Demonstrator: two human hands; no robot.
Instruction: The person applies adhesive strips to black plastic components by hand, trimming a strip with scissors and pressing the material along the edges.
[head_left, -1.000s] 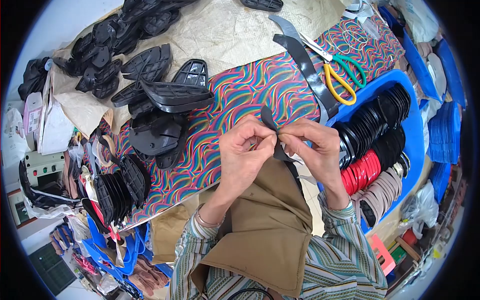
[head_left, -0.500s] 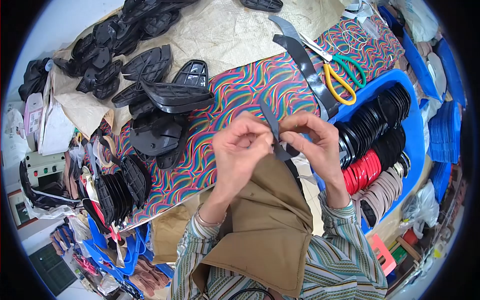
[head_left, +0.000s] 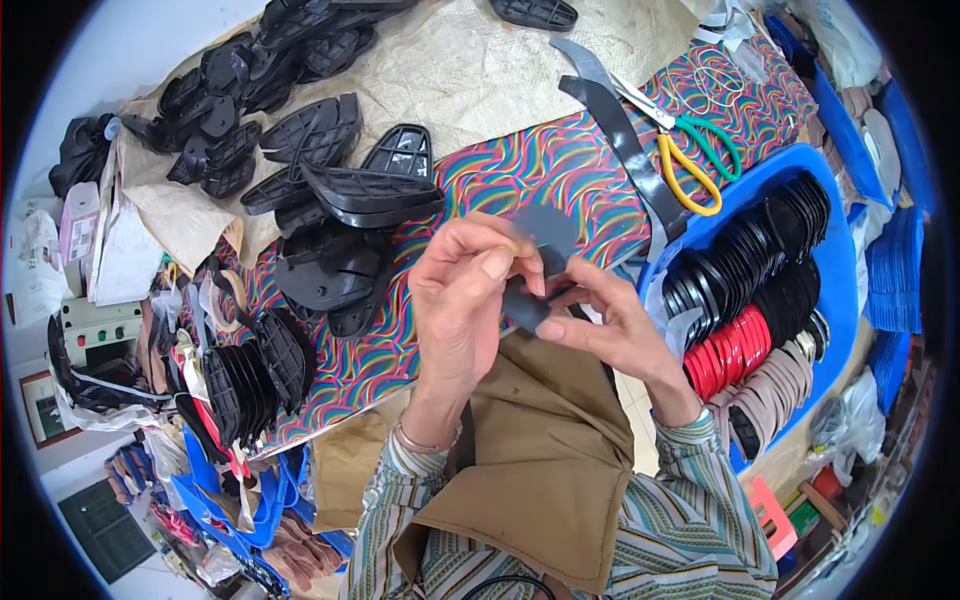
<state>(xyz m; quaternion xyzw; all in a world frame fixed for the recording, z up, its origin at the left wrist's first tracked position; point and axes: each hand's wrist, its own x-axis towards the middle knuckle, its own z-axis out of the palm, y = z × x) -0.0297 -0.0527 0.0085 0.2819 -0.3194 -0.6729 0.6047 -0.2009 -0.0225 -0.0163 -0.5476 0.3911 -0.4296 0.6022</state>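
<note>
Lying between half-curled hands [head_left: 455, 285], a dark strip [head_left: 547, 232] is pinched by the right hand [head_left: 615, 328], left grip unclear.

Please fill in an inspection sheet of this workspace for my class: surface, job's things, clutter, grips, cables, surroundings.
Surface: patterned cloth, with a beige sheet along its far side.
Job's things: dark piece, partly blurred, between the hands' fingers.
Clutter: black soles piled at left; scissors and a black strip near the blue tub, which has red pieces among its contents.
Grips: left grip and right grip both at the dark piece; how each holds it is unclear.
Cables: dark cord at the bottom edge, use unclear.
Surroundings: blue bins at right, control box at left.
</note>
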